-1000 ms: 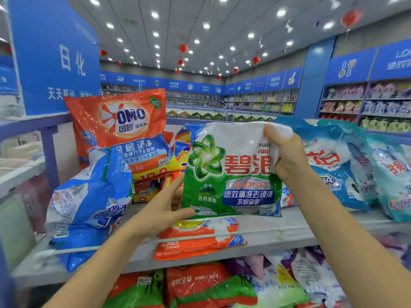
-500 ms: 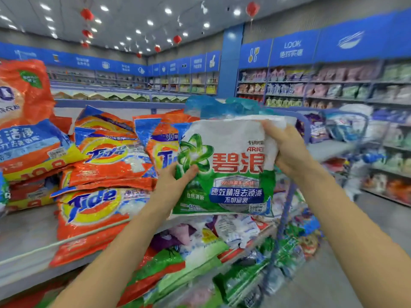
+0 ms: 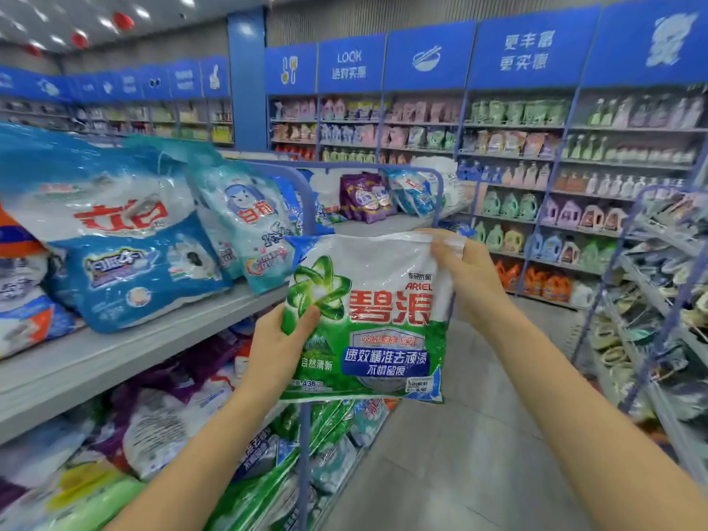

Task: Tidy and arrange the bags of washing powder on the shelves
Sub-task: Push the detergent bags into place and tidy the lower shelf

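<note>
While the left hand (image 3: pixel 276 348) pinches its lower left edge and the right hand (image 3: pixel 475 279) grips its crinkly top corner, the shiny green-and-white Ariel bag (image 3: pixel 377 331) hangs mid-frame.

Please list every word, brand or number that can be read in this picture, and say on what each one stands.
"ARIEL", "碧浪": Ariel washing powder bag.
"速效精准去顽渍", "不惧留痕", "436": lower part of the same bag.
"立白": large blue bag.
"白猫": pale blue bag.
"LOOK": blue wall sign.
"更丰富", "更实惠": second blue sign.
The price sticker and far shelf products are too blurred to read.
</note>
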Demonstrator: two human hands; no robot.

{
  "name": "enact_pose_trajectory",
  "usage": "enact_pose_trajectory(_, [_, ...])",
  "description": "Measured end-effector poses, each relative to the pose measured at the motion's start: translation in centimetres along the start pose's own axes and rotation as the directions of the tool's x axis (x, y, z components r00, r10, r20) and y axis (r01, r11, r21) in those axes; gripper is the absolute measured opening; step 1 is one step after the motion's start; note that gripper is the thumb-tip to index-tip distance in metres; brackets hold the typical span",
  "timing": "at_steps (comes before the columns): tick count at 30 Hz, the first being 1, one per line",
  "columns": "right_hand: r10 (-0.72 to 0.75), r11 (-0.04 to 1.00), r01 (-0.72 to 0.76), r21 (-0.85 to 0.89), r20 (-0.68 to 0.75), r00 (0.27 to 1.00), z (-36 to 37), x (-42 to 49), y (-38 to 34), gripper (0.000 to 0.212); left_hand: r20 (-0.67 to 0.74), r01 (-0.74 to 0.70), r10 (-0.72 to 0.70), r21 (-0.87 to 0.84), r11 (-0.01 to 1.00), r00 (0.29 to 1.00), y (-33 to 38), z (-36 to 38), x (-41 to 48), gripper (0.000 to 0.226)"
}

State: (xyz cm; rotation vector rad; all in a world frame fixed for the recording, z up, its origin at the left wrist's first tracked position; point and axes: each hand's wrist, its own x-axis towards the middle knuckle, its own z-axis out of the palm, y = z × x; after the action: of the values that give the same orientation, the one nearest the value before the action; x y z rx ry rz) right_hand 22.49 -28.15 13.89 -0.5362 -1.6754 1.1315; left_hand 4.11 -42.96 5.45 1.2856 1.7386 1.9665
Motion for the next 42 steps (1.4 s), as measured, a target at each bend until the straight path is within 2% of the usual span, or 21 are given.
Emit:
enact_pose_trajectory(2, [-0.021,0.998,0.020,-0.052,-0.018,1.000,-3.3,1.6,1.3,0.021,0.000,-0.004,0.004,0.014,1.000,1.000,-0.7,4.3,1.3,0.058])
enact_pose_trajectory(5, [-0.056,0.993,0.056,-0.100,0.000,0.998,-7.5,4.1,3.8,0.019,-0.009,0.028,-0.028,0.002,1.000,1.000,-2.0,9.5,3.3,0.051])
enact_pose_trajectory(7, [-0.017,0.994,0.019,-0.110,0.020,1.000,-9.8,5.7,6.5,0.024,-0.029,0.040,-0.040,-0.008,0.999,0.999,-3.0,12.2,5.1,0.045])
enact_pose_trajectory(10, [0.073,0.991,-0.067,-0.112,0.056,0.996,-12.3,7.3,11.7,0.031,-0.062,0.085,-0.086,-0.022,0.996,0.994,-4.2,15.6,8.2,0.048])
enact_pose_trajectory(14, [0.218,0.971,-0.201,-0.126,0.133,0.967,-13.2,10.4,17.9,0.059,-0.084,0.080,-0.085,-0.051,0.995,0.993,-6.9,19.3,13.4,0.080])
enact_pose_trajectory(15, [0.235,0.969,-0.219,-0.114,0.152,0.960,-13.2,11.7,19.3,0.055,-0.091,0.076,-0.081,-0.058,0.995,0.993,-7.7,20.1,14.9,0.071])
enact_pose_trajectory(17, [0.238,0.971,-0.228,-0.078,0.162,0.958,-13.2,15.0,21.8,0.027,-0.127,0.055,-0.060,-0.040,0.998,0.990,-9.1,21.8,18.0,0.041])
enact_pose_trajectory(18, [0.228,0.973,-0.221,-0.060,0.158,0.961,-13.1,16.7,23.0,0.018,-0.142,0.055,-0.059,-0.028,0.998,0.988,-9.8,22.6,19.7,0.039])
enact_pose_trajectory(19, [0.218,0.976,-0.213,-0.053,0.148,0.965,-13.1,18.5,24.1,0.015,-0.134,0.063,-0.068,-0.038,0.997,0.989,-10.8,23.3,21.5,0.043])
enact_pose_trajectory(22, [0.218,0.976,-0.215,-0.037,0.120,0.969,-13.4,24.5,26.9,0.019,-0.064,0.124,-0.132,-0.107,0.986,0.989,-13.1,25.8,27.5,0.076])
enact_pose_trajectory(23, [0.219,0.976,-0.217,-0.027,0.119,0.968,-13.4,26.5,27.6,0.022,-0.059,0.136,-0.145,-0.123,0.983,0.988,-13.6,26.4,29.6,0.074])
enact_pose_trajectory(25, [0.220,0.975,-0.217,-0.040,0.117,0.969,-13.3,30.5,29.0,0.029,-0.060,0.151,-0.160,-0.129,0.980,0.985,-14.5,27.6,33.7,0.049])
enact_pose_trajectory(27, [0.214,0.977,-0.212,-0.032,0.132,0.968,-13.1,34.0,30.5,0.019,-0.077,0.160,-0.171,-0.135,0.978,0.982,-15.1,28.7,37.0,0.026])
enact_pose_trajectory(30, [0.197,0.980,-0.196,-0.025,0.168,0.966,-12.4,39.3,32.2,0.014,-0.088,0.166,-0.178,-0.133,0.977,0.980,-16.1,29.8,41.5,0.019])
enact_pose_trajectory(33, [0.173,0.983,-0.180,0.017,0.208,0.963,-11.1,44.5,34.3,0.014,-0.120,0.219,-0.240,-0.168,0.961,0.963,-17.5,30.0,45.7,0.025])
enact_pose_trajectory(38, [0.144,0.976,-0.190,0.110,0.331,0.933,-7.7,54.0,39.7,0.013,-0.274,0.300,-0.299,-0.039,0.953,0.914,-20.2,30.6,52.9,0.081])
enact_pose_trajectory(40, [0.128,0.971,-0.195,0.140,0.387,0.913,-6.1,58.3,41.7,0.015,-0.329,0.325,-0.319,-0.039,0.945,0.889,-21.3,30.6,56.2,0.083])
enact_pose_trajectory(42, [0.098,0.966,-0.196,0.170,0.461,0.882,-4.4,62.5,43.2,0.017,-0.395,0.332,-0.316,-0.031,0.943,0.862,-22.2,30.6,59.2,0.075])
